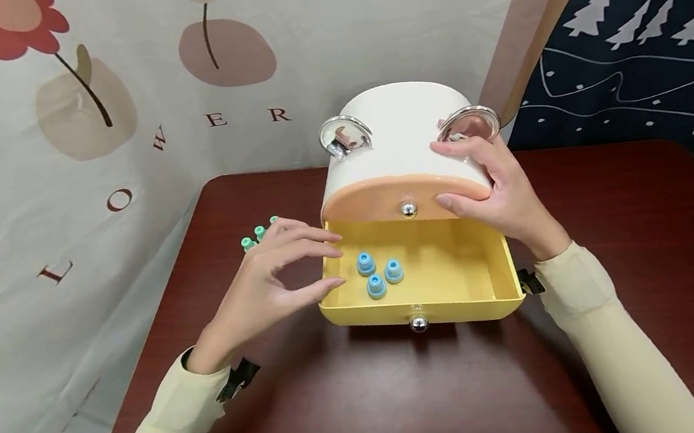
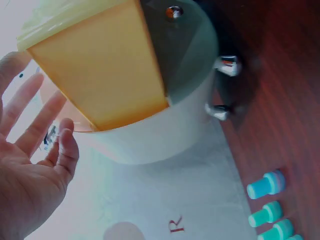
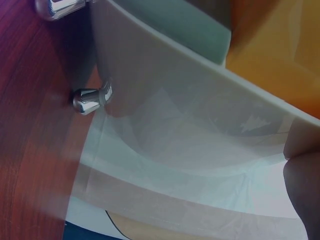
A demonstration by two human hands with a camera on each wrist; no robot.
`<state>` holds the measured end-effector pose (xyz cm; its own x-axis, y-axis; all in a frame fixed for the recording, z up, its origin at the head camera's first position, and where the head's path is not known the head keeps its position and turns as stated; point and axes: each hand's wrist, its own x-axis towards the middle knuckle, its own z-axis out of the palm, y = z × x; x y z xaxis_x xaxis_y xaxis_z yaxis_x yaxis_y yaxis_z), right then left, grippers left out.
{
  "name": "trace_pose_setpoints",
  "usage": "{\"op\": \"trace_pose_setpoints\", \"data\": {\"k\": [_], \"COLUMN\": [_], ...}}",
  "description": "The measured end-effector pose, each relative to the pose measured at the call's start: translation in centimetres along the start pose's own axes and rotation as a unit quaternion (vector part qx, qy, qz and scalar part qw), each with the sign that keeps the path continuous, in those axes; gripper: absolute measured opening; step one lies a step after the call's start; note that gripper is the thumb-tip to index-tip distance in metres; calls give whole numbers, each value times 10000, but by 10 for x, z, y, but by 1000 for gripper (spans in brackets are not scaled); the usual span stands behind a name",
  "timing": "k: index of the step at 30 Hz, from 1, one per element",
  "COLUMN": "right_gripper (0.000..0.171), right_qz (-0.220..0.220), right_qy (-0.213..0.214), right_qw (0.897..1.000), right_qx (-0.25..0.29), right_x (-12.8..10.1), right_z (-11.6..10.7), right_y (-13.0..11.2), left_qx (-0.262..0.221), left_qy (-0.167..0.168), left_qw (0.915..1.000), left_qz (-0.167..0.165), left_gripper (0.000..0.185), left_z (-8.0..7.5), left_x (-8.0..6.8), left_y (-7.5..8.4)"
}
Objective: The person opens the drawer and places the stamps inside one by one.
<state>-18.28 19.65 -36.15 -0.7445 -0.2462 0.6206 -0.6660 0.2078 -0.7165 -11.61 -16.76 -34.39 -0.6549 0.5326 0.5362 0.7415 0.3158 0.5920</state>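
A white rounded drawer box [image 1: 403,119] with two shiny ear-shaped parts stands on the table. Its yellow drawer [image 1: 449,254] is pulled out below a closed peach drawer [image 1: 364,200]. Inside the yellow drawer, at the left, three small blue stepped plugs [image 1: 376,286] stand upright. My left hand [image 1: 282,268] is at the drawer's left rim, fingers spread and slightly bent, holding nothing. The right hand [image 1: 500,190] grips the box's right front edge, thumb on the peach front and fingers on top. In the right wrist view, that hand is mostly out of frame.
Several green plugs [image 1: 248,244] stand on the table [image 1: 370,401] left of the box, partly behind the left hand. A bluer plug [image 2: 266,184] stands in line with them. The box has short silver feet [image 3: 89,101]. A printed cloth [image 1: 132,105] hangs behind the table.
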Motion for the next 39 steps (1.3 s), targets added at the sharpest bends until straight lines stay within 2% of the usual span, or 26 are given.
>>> {"op": "trace_pose_setpoints", "data": {"k": [7, 11, 14, 17, 21, 27, 34, 39], "right_gripper": [67, 67, 68, 68, 68, 68, 66, 66], "right_qz": [92, -73, -188, -141, -121, -171, -97, -39], "right_qy": [-82, 4, 71, 32, 36, 24, 41, -18], "right_qw": [9999, 10000, 9998, 9999, 9999, 9998, 9999, 9999], "right_qx": [-72, -39, -25, -21, -42, -44, -123, -134], "right_x": [-1, 0, 1, 0, 0, 3, 1, 0], "right_z": [-4, -4, -2, -1, -2, -2, -3, -4], "right_y": [0, 1, 2, 2, 2, 2, 0, -4], "left_qx": [-261, -488, -339, 42, 369, 604, 1130, 1112], "left_qy": [504, 776, 1015, 1161, 993, 555, 111, -70], "left_qw": [9980, 9947, 9913, 9859, 9776, 9622, 9454, 9373], "left_qz": [-278, -475, -769, -1208, -1817, -2596, -3054, -3303], "left_gripper": [46, 48, 48, 49, 49, 53, 45, 46], "left_z": [3, 3, 4, 4, 4, 3, -3, -2], "left_x": [-12, -18, -23, -30, -36, -38, -32, -32], "left_y": [-11, -19, -30, -45, -62, -75, -84, -88]}}
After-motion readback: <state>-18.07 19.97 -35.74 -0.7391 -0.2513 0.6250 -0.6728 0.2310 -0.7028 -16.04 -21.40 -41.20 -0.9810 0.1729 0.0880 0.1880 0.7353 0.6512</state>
